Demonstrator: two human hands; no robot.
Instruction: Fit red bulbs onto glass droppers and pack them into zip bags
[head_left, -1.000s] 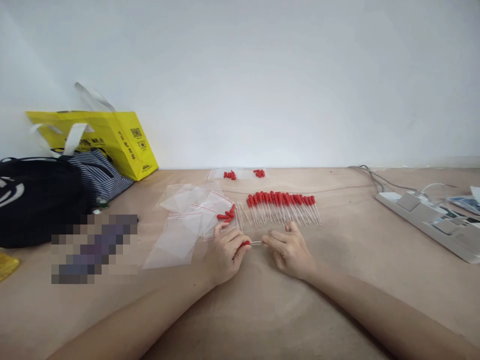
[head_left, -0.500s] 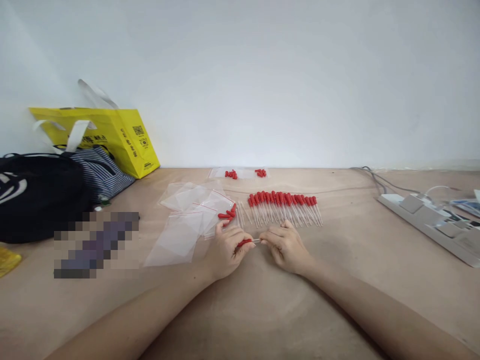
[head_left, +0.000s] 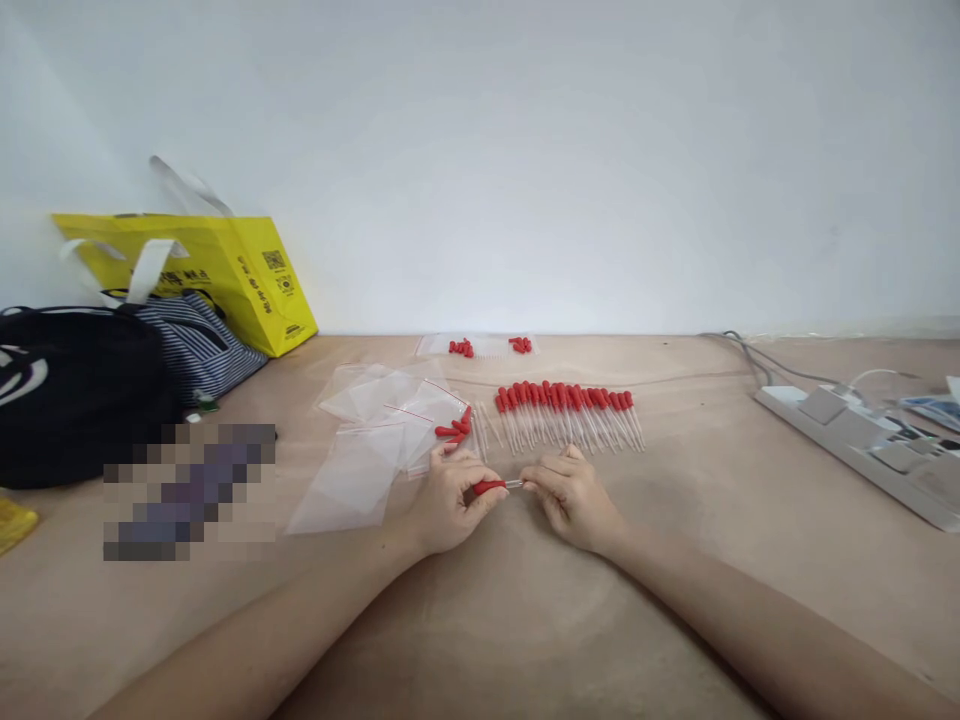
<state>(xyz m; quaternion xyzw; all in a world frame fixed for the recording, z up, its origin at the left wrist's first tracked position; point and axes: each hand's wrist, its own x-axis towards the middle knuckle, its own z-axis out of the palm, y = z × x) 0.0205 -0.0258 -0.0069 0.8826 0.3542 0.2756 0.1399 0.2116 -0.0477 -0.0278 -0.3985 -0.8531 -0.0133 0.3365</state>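
My left hand (head_left: 459, 500) pinches a red rubber bulb (head_left: 489, 487) between thumb and fingers. A clear glass dropper tube (head_left: 514, 484) meets the bulb's right end, and my right hand (head_left: 571, 497) is closed around its other end. Just beyond my hands lies a slanted row of droppers (head_left: 559, 400), red bulbs away from me and clear tips towards me. Several loose red bulbs (head_left: 454, 430) rest by my left fingers on a clear zip bag, and a few bare glass tubes (head_left: 487, 425) lie between them and the row.
Clear zip bags (head_left: 349, 480) overlap on the table left of my hands. A filled bag (head_left: 491, 346) with red bulbs lies near the wall. At left stand a yellow bag (head_left: 255, 270), a striped bag (head_left: 196, 340) and a black bag (head_left: 82, 390). A power strip (head_left: 847, 440) with cables sits at right.
The red bulb shows more between my left fingertips, and less bare glass shows between my two hands. The row of droppers has not moved.
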